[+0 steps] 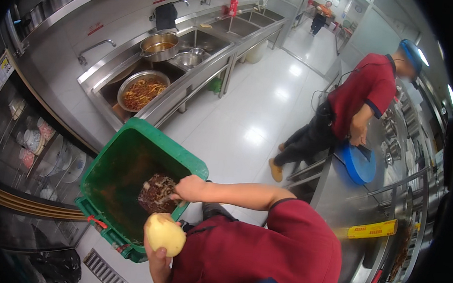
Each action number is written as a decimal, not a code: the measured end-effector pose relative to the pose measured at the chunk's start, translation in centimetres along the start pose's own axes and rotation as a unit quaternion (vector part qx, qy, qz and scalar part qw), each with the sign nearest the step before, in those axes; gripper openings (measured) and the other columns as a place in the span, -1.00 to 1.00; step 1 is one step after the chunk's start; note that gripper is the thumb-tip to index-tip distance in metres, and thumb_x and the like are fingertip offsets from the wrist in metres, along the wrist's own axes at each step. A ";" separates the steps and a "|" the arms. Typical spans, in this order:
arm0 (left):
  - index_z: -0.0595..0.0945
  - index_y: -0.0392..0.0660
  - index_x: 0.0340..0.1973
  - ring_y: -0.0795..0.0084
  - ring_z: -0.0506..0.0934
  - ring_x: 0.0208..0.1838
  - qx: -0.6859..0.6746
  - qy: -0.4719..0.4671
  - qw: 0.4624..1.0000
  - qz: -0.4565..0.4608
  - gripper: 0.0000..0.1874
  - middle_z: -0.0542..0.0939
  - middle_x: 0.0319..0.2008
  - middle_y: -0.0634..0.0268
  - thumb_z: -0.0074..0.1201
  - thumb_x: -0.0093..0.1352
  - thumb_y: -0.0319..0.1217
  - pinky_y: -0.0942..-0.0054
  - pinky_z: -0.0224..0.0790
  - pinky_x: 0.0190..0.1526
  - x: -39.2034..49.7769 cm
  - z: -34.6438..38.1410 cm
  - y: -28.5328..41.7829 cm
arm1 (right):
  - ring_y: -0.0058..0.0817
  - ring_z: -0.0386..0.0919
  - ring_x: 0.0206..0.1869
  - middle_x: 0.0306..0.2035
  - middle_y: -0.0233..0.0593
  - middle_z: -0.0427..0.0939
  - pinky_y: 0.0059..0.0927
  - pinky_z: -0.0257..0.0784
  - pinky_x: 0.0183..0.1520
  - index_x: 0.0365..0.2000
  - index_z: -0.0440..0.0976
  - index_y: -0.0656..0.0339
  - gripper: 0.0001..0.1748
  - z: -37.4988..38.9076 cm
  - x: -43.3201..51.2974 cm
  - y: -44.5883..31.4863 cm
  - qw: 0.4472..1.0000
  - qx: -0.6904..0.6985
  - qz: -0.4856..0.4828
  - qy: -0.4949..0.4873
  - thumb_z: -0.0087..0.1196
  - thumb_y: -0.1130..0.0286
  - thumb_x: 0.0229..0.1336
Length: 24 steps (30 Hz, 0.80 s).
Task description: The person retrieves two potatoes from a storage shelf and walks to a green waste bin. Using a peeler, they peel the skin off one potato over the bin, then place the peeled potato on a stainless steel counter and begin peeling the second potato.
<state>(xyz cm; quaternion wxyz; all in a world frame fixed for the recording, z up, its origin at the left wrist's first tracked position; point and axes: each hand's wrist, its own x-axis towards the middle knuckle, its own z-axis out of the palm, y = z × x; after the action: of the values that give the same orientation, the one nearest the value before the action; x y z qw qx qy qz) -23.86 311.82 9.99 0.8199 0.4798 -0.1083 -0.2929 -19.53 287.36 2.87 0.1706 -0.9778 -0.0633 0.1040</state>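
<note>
My left hand (156,254) grips a large, mostly peeled potato (167,237) by the near rim of a green plastic bin (160,143). A brownish patch of skin shows near the potato's upper left. My right hand (190,188) is over the bin's right side, its fingers curled and pointing inward. Whether it holds a small tool is hidden by the fingers and blur. Deep in the bin lies a heap of dark and pale scraps (159,194). The bin's lid is not over its mouth.
Steel sinks (226,44) line the wall, with a pot of reddish food (144,93) and a pot of broth (160,47). At the right, a co-worker (363,95) holds a knife over a blue round board (359,165) on a steel counter (340,195). A glass-doored dish cabinet (47,142) stands left.
</note>
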 end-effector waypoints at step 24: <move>0.14 -0.17 0.47 -0.15 0.47 0.31 -0.195 -0.033 0.979 -0.049 -0.05 0.39 0.34 -0.06 0.15 0.38 0.11 -0.18 0.55 0.11 0.6 -5.4 -2.4 | -0.05 0.56 -0.51 -0.57 -0.14 0.57 -0.07 0.42 -0.49 -0.47 0.42 0.18 -0.56 -6.7 -3.4 -6.9 0.967 0.166 -0.147 0.123 0.03 0.03 0.40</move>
<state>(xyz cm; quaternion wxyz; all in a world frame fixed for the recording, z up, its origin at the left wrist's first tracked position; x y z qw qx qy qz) -21.79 314.54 5.09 0.8784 0.3055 -0.0530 -0.3637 -21.97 291.11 12.03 0.3500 -0.9211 -0.1670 -0.0341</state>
